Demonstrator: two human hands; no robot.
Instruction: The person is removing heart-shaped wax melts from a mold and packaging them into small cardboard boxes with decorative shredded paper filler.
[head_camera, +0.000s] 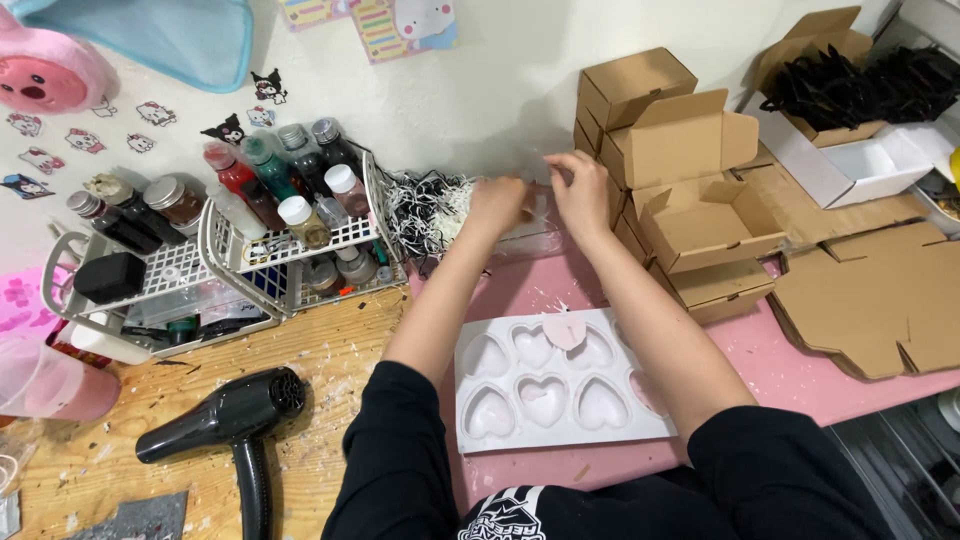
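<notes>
Both hands, left hand (497, 205) and right hand (580, 185), pinch a clear plastic bag (525, 238) beyond the white heart-cavity mould (556, 385); forearms could likely knock the pink heart (565, 329) beneath them.

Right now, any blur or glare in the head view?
Head view: both hands, left hand and right hand, are slightly motion-blurred; heart mould and hair dryer are sharp; lighting is even, shadows soft, with no strong glare; edges bow slightly.
</notes>
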